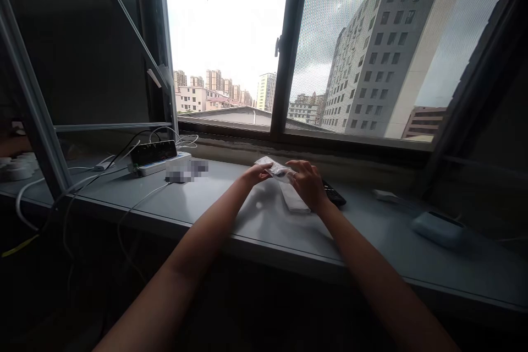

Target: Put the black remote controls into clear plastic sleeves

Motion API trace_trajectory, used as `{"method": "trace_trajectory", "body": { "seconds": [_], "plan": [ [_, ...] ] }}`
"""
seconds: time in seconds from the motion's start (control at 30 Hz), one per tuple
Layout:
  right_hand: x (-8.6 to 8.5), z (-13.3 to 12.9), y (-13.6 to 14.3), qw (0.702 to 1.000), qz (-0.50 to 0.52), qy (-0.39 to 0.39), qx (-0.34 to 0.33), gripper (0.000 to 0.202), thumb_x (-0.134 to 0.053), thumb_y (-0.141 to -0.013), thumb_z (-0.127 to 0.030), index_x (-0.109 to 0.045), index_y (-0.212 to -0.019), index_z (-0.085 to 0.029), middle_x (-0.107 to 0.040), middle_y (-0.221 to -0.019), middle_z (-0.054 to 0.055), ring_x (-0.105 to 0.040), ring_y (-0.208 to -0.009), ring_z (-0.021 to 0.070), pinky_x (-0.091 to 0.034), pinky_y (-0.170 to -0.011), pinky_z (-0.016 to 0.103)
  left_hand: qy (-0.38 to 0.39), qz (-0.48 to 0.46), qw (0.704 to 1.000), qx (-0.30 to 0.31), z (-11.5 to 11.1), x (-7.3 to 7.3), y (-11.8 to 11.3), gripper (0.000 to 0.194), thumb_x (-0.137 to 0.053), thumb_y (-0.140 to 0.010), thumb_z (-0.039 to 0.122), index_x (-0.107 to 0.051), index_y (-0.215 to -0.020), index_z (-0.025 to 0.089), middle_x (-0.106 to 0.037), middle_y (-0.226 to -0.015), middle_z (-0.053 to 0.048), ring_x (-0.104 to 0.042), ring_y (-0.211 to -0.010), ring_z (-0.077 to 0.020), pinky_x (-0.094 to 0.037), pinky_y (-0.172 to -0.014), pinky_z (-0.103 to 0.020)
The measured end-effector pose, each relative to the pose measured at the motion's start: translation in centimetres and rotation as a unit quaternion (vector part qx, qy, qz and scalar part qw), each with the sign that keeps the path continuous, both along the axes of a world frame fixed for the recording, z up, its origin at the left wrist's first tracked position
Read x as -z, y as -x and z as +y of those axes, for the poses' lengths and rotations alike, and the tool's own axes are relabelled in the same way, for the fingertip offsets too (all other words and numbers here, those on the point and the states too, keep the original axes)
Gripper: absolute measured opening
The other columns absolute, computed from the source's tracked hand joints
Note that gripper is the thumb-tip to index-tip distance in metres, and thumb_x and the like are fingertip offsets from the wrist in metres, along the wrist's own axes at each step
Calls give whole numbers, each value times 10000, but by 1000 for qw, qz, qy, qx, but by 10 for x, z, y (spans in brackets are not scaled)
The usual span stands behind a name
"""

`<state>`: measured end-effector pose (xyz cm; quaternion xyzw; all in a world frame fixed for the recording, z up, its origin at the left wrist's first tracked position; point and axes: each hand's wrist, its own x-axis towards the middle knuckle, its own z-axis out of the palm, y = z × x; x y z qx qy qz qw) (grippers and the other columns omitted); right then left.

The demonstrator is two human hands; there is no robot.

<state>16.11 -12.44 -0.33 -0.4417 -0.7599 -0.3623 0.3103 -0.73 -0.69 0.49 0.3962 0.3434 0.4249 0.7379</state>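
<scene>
Between my two hands, a little above the desk, is a small clear plastic bag (280,170) with something dark inside that I cannot make out. My left hand (259,174) pinches the bag's left end between thumb and fingers. At the bag's right end, my right hand (307,182) has its fingers bent and closed on the plastic. Under the right hand lies a flat white box-like thing (295,201), partly hidden. A black keyboard-like object (334,193) shows just beyond the right wrist.
On the grey desk (165,206) to the left, a phone (154,155) leans on a white power strip (165,165) among loose cables. A blue-grey case (438,229) and a small white adapter (385,196) sit at right. A metal frame post (35,99) rises at left; a window stands behind.
</scene>
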Motion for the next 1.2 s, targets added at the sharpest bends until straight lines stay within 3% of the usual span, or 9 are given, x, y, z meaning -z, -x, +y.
{"method": "trace_trajectory", "body": {
  "seconds": [0.13,0.4,0.6,0.83,1.03,1.2],
  "plan": [
    [0,1,-1,1000,7,-20,6,236,-503,-954,-188,-727,-1018,-228,-657,-1214,76,-527,-1115,264,-420,-863,408,-12,-9,999,32,2,2,-3,106,-674,-859,122,-652,-919,37,-685,-714,-88,-660,-582,-120,-554,-619,-188],
    [0,-1,-1,999,-34,-26,20,267,-529,-933,-168,-697,-1126,-243,-657,-1227,71,-516,-1124,262,-382,-890,407,-27,-28,999,24,-5,0,-5,102,-624,-891,104,-650,-957,31,-684,-729,-95,-668,-605,-124,-549,-665,-196],
    [1,-1,-2,999,-39,-26,18,263,-497,-953,-170,-720,-819,-208,-656,-1231,70,-514,-1117,266,-365,-911,411,-24,-27,998,45,-12,-3,-9,128,-582,-923,116,-632,-1008,33,-675,-695,-78,-656,-572,-116,-546,-624,-186],
    [3,1,-3,998,-55,-30,16,320,-494,-928,-93,-684,-1143,-234,-647,-1250,65,-504,-1137,262,-342,-934,406,-19,-41,998,37,-6,-1,-8,94,-649,-882,130,-641,-909,41,-673,-709,-92,-660,-590,-117,-540,-633,-180],
    [3,-1,-1,997,-50,-47,24,281,-479,-964,-177,-667,-1162,-245,-654,-1235,69,-505,-1126,262,-318,-931,414,-23,-38,996,76,-10,-2,-10,127,-562,-943,158,-639,-969,59,-672,-733,-72,-646,-596,-103,-530,-642,-173],
    [0,-5,3,998,-45,-38,10,250,-467,-980,-204,-689,-1088,-242,-672,-1200,62,-513,-1118,250,-311,-917,407,-3,4,1000,28,-15,-3,-14,223,-445,-993,181,-621,-1043,53,-634,-646,-50,-608,-525,-112,-517,-585,-191]
  ]
}}
